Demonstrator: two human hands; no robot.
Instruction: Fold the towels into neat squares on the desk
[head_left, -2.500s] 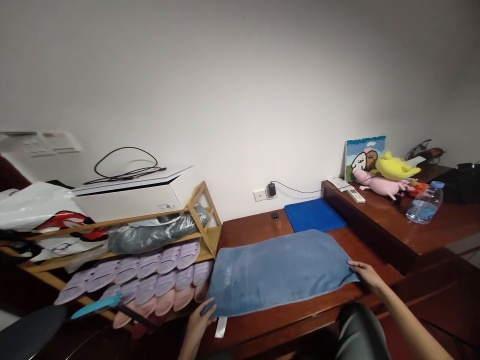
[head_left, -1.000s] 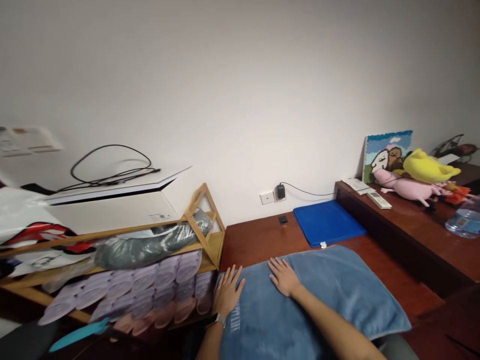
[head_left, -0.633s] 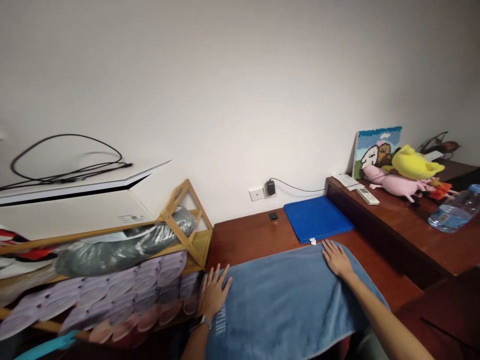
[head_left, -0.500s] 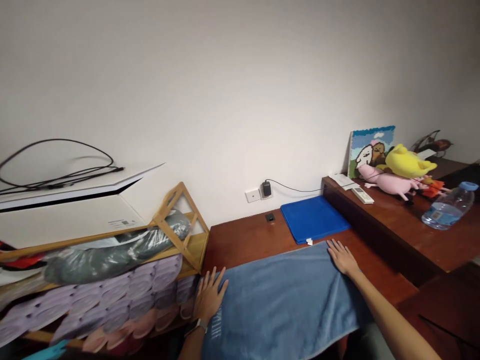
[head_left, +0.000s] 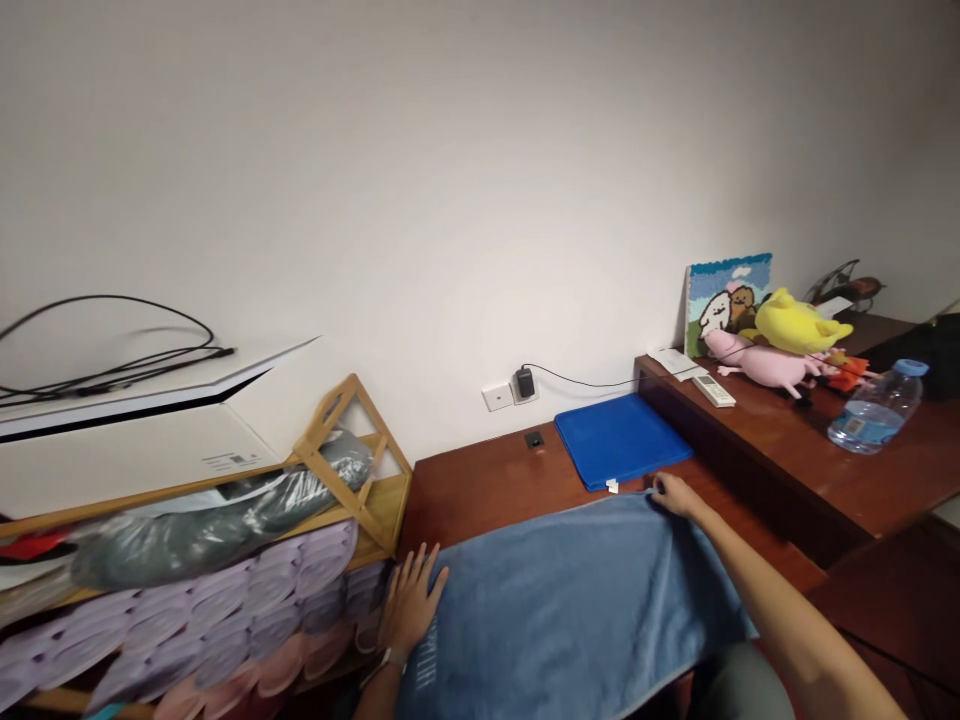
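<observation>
While the left hand (head_left: 409,603) lies open on the blue towel (head_left: 555,610) at nine o'clock, the right hand (head_left: 673,495) pinches its two-o'clock corner.

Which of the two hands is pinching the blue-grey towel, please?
The right hand: its fingers are curled at the far right corner of the towel, whereas the left hand lies flat with fingers spread.
</observation>
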